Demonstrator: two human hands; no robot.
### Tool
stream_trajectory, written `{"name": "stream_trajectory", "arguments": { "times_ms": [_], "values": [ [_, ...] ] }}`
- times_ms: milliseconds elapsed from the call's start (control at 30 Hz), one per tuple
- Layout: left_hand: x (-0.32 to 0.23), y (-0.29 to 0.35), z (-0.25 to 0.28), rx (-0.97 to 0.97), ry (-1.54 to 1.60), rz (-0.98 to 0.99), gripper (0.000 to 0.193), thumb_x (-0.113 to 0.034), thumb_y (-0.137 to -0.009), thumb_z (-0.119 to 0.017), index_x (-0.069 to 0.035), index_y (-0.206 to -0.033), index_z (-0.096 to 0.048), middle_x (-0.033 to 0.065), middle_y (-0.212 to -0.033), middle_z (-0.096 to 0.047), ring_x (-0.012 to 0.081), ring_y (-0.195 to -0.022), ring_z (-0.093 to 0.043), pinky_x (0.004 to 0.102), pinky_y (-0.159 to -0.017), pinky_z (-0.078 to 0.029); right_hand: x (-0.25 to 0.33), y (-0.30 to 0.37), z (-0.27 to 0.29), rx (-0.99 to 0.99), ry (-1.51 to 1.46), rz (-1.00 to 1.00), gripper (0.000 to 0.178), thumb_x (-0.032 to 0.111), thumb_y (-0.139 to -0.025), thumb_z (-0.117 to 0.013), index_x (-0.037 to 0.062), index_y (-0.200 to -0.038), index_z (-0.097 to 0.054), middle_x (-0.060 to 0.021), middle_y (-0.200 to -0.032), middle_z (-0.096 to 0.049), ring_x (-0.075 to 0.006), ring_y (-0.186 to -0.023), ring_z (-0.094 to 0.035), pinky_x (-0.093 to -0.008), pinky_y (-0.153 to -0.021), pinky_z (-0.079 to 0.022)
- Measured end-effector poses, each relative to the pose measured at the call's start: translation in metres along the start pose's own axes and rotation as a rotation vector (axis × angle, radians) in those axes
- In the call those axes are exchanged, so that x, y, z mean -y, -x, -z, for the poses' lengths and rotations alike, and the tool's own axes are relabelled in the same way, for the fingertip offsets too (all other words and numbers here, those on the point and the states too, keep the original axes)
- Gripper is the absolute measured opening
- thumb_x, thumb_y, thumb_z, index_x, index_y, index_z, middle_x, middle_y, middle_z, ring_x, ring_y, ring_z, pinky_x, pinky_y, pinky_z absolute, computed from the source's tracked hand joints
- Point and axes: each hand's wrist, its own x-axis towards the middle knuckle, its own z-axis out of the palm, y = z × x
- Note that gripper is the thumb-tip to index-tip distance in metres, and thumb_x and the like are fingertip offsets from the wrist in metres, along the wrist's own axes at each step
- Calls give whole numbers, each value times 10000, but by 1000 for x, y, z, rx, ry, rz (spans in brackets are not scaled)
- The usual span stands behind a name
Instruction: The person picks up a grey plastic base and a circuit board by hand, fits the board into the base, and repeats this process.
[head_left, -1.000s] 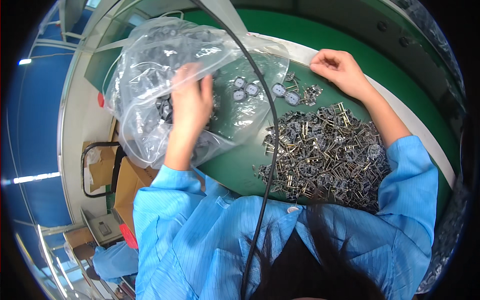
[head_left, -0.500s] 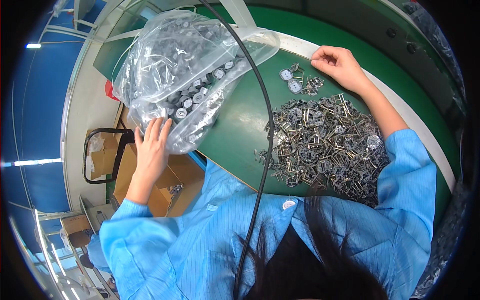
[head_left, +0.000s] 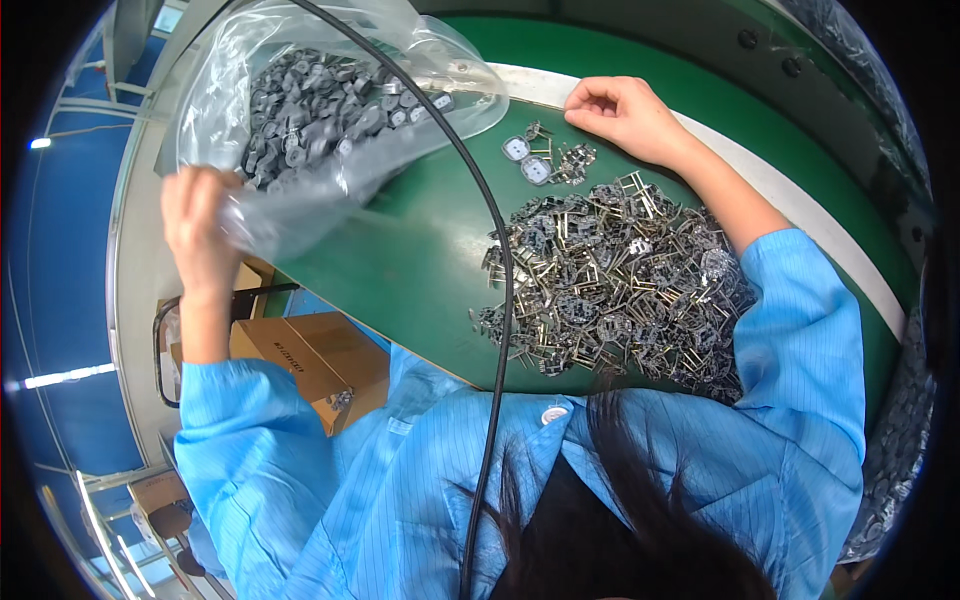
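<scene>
My left hand [head_left: 200, 230] is closed on the edge of a clear plastic bag [head_left: 285, 222] at the far left of the green table. The hand is slightly blurred. Inside the bag lie many small grey plastic parts [head_left: 310, 110], several with pale faces. At the table's far side, my right hand [head_left: 635, 122] rests beside the white edge strip, fingers curled in and thumb against them; whatever they may hold is hidden. Two round pale-faced parts [head_left: 536, 170] and a little cluster of metal pieces [head_left: 577, 164] lie just left of and nearer than that hand.
A large heap of dark parts with metal prongs [head_left: 620, 285] covers the table's right half. A black cable [head_left: 497, 225] hangs across the view. Below the table's left edge stands an open cardboard box [head_left: 310, 355], near a black metal frame [head_left: 160, 345].
My left hand has moved left and up and closed on the bag's edge, pulling it wider so more grey parts show. My right hand stays by the far edge. The whole view has shifted slightly.
</scene>
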Motion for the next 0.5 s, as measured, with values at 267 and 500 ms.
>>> {"name": "stream_trajectory", "arguments": {
  "times_ms": [267,500],
  "values": [
    [-90,25,24,677,135,28,411,-24,-715,-684,-54,-1122,-641,116,-1127,-574,321,-1178,-508,498,-1081,-319,-3,-15,-18,78,271,649,372,-55,-821,-561,92,-1144,-674,-72,-1059,-589,-218,-852,-575,-336,-770,-489],
    [-96,-50,-65,541,550,241,365,-161,-861,-638,1,-1187,-607,206,-1178,-613,418,-1091,-575,449,-934,-475,15,1,11,244,199,148,278,115,-872,-655,40,-1140,-674,-85,-885,-661,-166,-779,-625,-305,-704,-498]
  ]
}}
